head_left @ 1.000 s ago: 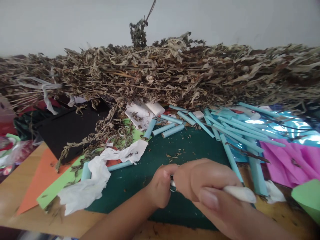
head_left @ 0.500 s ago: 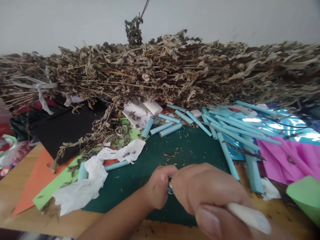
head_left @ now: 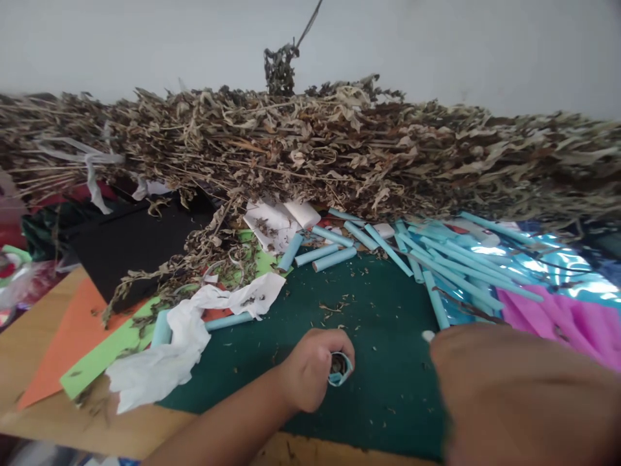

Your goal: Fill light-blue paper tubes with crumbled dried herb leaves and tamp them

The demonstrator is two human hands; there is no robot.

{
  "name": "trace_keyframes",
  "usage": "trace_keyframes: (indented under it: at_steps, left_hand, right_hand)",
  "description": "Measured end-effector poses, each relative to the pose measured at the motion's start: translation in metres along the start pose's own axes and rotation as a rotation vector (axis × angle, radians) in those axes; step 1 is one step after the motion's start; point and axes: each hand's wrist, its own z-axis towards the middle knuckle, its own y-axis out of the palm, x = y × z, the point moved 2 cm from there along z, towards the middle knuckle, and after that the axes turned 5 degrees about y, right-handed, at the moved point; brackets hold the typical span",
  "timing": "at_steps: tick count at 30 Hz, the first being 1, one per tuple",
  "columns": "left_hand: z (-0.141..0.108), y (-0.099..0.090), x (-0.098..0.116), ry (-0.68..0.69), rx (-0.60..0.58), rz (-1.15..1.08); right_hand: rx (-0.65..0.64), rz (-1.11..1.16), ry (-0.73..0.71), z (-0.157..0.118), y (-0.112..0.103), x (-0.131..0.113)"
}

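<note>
My left hand (head_left: 315, 369) is closed around a short light-blue paper tube (head_left: 341, 369), held upright over the green mat (head_left: 383, 323). The tube's open top shows dried plant bits inside. My right hand (head_left: 519, 395) is at the lower right, blurred by motion, over the mat's right edge. A small whitish tip (head_left: 428, 336) shows beside its fingers; the rest of that object is hidden. Crumbs of dried leaf (head_left: 337, 305) are scattered on the mat.
A large heap of dried stems and leaves (head_left: 301, 149) lies along the back. Rolled blue paper tubes (head_left: 456, 259) lie right of centre, near pink paper (head_left: 567, 323). Crumpled white tissue (head_left: 179, 349), green and orange paper (head_left: 63, 349), and a black sheet (head_left: 130, 246) are on the left.
My right hand has moved right, away from the tube, and is now blurred. The tube's open top in my left hand has come into view. The whole view has shifted slightly.
</note>
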Motion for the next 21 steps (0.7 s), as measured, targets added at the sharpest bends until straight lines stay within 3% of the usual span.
trace_keyframes:
  at_steps: [5, 7, 21]
  left_hand:
    - [0.0, -0.001, 0.0, 0.004, 0.075, 0.09]
    - [-0.001, 0.0, 0.0, 0.006, 0.075, 0.092]
    - [-0.001, 0.0, -0.001, -0.036, 0.085, 0.065]
  right_hand:
    - [-0.298, -0.473, 0.061, 0.016, 0.028, 0.013]
    - [-0.355, -0.56, 0.082, 0.018, 0.038, 0.018]
    - [-0.188, -0.798, 0.001, 0.012, 0.055, 0.027]
